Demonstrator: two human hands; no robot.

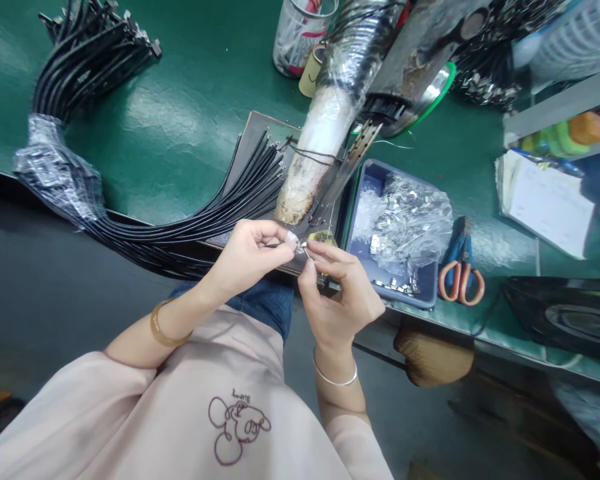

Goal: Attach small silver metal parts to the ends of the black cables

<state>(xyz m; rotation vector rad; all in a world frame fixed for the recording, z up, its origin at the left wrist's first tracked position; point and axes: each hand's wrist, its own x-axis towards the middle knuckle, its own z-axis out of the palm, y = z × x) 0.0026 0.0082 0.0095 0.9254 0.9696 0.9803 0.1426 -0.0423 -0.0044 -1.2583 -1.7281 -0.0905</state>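
My left hand (250, 252) is closed in a pinch on the end of one thin black cable (280, 245) near the table's front edge. My right hand (337, 288) is also pinched, its fingertips holding a small silver metal clip (304, 251) right against that cable end. Both hands meet just below a plastic-wrapped press machine (325, 127). A fan of black cables (220, 210) runs left from the hands to a plastic-wrapped bundle (55, 173).
A blue tray (365, 193) with a clear bag of several metal clips (405, 217) stands right of my hands. Orange-handled scissors (460, 273) lie beyond it. A second cable bundle (90, 53), a clear cup (300, 33) and papers (545, 200) sit on the green table (180, 120).
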